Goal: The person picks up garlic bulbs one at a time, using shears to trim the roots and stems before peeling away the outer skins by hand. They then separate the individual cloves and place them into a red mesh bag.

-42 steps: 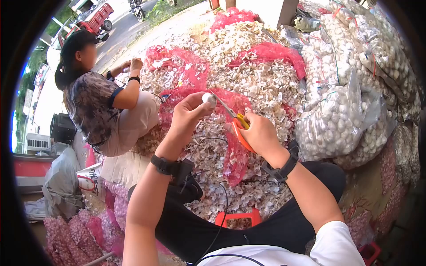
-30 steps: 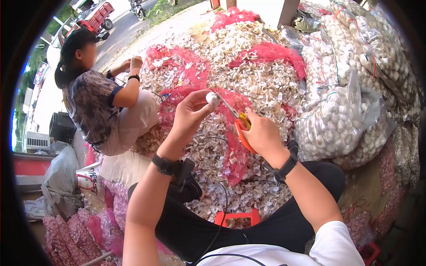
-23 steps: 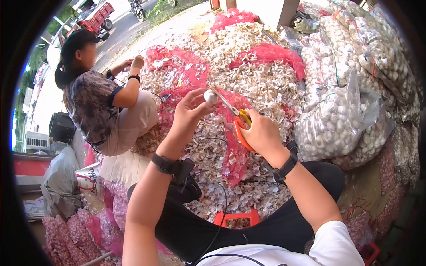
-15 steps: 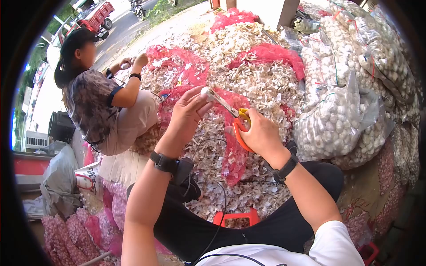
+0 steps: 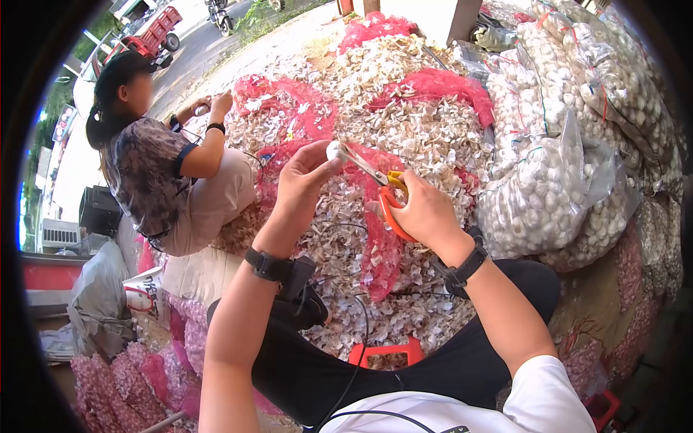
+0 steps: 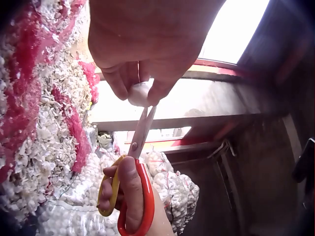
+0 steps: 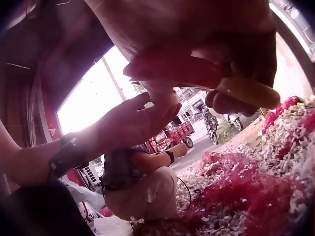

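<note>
The left hand (image 5: 303, 184) is pinching a garlic (image 5: 335, 151); the right hand (image 5: 426, 214) is gripping scissors (image 5: 375, 177), blades at the garlic; better snipping close, clear of fingertips.

- The garlic bulb (image 6: 139, 94) is mostly covered by the left hand's fingers (image 6: 118, 81).
- The scissors' blade tips (image 6: 146, 114) vanish behind the bulb.
- In the right wrist view the right hand (image 7: 197, 44) is blurred and cut off at the top.
- The scissor handles (image 7: 246, 91) are blurred there.
</note>
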Tool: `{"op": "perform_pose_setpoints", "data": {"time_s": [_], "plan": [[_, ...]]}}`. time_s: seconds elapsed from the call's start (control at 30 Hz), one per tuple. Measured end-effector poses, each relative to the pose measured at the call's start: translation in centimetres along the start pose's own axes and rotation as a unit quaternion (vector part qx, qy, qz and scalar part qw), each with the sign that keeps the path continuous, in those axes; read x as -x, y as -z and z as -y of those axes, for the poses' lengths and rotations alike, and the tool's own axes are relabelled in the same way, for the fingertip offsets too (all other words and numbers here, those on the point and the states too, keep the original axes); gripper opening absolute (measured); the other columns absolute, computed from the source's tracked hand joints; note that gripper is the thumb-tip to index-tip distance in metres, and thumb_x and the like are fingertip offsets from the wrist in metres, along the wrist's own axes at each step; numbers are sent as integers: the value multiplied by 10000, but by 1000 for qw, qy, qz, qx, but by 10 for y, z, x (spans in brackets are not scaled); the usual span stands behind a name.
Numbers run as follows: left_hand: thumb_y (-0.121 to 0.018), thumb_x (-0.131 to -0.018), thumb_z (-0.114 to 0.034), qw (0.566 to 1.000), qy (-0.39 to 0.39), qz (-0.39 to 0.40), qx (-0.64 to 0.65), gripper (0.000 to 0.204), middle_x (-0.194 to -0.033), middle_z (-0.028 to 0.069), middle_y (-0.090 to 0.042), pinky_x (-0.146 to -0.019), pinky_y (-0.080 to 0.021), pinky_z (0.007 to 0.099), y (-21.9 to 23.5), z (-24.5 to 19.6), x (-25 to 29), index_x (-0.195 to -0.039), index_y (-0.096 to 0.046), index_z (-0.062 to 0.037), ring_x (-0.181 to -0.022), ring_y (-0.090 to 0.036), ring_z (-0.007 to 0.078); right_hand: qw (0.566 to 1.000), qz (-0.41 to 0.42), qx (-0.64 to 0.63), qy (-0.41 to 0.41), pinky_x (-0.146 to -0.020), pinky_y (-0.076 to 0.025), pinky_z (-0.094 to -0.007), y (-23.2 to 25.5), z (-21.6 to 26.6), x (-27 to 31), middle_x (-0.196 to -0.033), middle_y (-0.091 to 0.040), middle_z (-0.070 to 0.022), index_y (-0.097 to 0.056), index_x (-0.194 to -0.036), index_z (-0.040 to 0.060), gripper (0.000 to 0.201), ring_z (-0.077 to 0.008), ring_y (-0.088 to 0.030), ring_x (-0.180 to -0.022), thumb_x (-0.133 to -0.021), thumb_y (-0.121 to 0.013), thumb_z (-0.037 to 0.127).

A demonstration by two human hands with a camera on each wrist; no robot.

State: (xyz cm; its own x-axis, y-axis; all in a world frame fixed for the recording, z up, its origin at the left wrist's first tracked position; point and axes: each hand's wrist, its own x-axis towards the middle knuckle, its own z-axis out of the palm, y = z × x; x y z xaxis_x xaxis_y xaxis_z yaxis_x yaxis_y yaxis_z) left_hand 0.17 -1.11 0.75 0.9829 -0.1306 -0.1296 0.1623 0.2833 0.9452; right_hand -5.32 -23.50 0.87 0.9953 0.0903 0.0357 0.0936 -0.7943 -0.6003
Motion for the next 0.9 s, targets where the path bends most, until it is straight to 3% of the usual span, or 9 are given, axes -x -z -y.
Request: {"op": "perform_pose_setpoints", "data": {"time_s": [0.07, 0.2, 0.3, 0.4, 0.47, 0.6, 0.67, 0.77, 0.9], "plan": [[-723, -877, -28, 1000, -14, 18, 8, 425, -1181, 103, -648, -1006, -506, 342, 3, 4, -2, -1264, -550, 13, -1114, -632, 183, 998, -40, -3, 39, -735, -534, -455, -6, -6, 0, -930, -692, -186, -617, -1058, 47, 532, -364, -688, -854, -858, -674, 536], [-740, -863, -31, 998, -30, 21, -55, 452, -1175, 101, -648, -996, -509, 330, -3, 0, 3, -1266, -539, 6, -1123, -626, 180, 999, -28, 5, 25, -727, -537, -454, 0, -2, 2, -904, -695, -184, -621, -1063, 46, 522, -364, -690, -837, -864, -670, 525], [-750, -854, -38, 995, -51, 25, -83, 480, -1189, 103, -640, -978, -515, 315, -3, 3, 4, -1272, -518, 7, -1124, -624, 179, 996, 47, 51, -49, -722, -539, -455, 5, 3, -1, -885, -697, -182, -624, -1068, 47, 504, -362, -691, -827, -862, -676, 505], [-748, -854, -40, 994, -41, 23, -102, 487, -1198, 104, -629, -965, -521, 307, -5, 3, 4, -1273, -503, 7, -1121, -623, 181, 999, 18, 33, -34, -692, -538, -461, 0, -1, -2, -815, -696, -172, -633, -1040, 49, 474, -361, -692, -783, -857, -686, 482], [-749, -852, -40, 993, -41, 3, -110, 502, -1202, 98, -617, -958, -524, 303, -3, 2, 3, -1279, -491, 12, -1119, -622, 183, 998, -57, 11, 24, -669, -536, -467, 2, 2, 2, -762, -689, -165, -643, -1012, 49, 455, -366, -690, -751, -850, -694, 470], [-747, -856, -49, 993, -53, 11, -109, 507, -1204, 91, -606, -950, -527, 297, -1, 0, 2, -1285, -482, 10, -1120, -620, 181, 986, -129, 16, 103, -646, -535, -465, -8, -11, 0, -723, -683, -161, -643, -995, 49, 474, -372, -688, -721, -844, -700, 495], [-741, -862, -50, 988, -64, 21, -139, 500, -1214, 89, -594, -935, -532, 292, -5, 0, 5, -1283, -477, 7, -1123, -616, 178, 999, -12, 43, 2, -646, -537, -460, -2, -8, 1, -737, -687, -166, -631, -1007, 51, 491, -372, -689, -722, -838, -705, 506], [-737, -863, -48, 990, -63, 16, -129, 488, -1217, 94, -592, -931, -535, 292, -4, 1, 5, -1275, -480, 0, -1126, -614, 176, 998, 28, 52, -27, -634, -536, -458, 3, -2, 0, -730, -685, -169, -626, -995, 52, 475, -367, -688, -711, -843, -702, 495], [-734, -860, -37, 991, -70, 6, -111, 486, -1214, 94, -594, -928, -536, 290, -4, 0, 3, -1272, -479, -4, -1125, -615, 177, 999, -19, 30, -29, -630, -535, -458, 4, -6, 2, -731, -683, -172, -637, -960, 54, 449, -368, -687, -713, -852, -692, 486]]}}
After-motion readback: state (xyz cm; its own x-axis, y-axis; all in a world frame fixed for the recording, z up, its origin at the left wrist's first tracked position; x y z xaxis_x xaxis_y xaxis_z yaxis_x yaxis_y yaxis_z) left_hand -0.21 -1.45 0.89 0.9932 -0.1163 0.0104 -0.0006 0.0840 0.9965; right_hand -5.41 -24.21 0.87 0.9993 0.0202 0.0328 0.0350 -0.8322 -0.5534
